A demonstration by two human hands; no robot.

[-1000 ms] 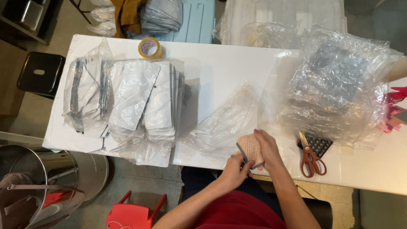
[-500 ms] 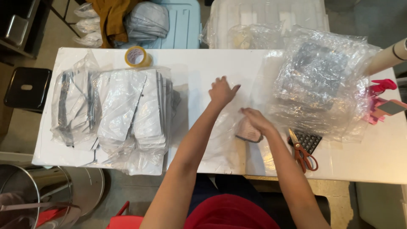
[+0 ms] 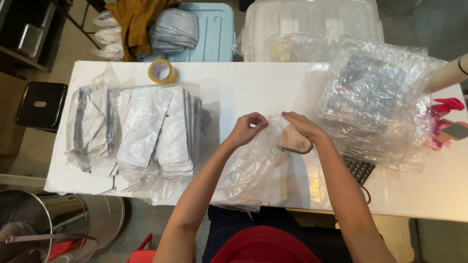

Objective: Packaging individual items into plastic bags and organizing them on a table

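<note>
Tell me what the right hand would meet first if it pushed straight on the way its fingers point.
Probably the left hand: the right hand points leftward along the crinkled clear plastic bag both pinch; depth is unclear.

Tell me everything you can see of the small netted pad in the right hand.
The netted pad is small, flat and pinkish-tan with a mesh-like weave and a dark lower edge. It sits tilted above the white table, under the right hand, whose fingers lie over its top. It is at the mouth of the clear plastic bag, which the left hand pinches.
</note>
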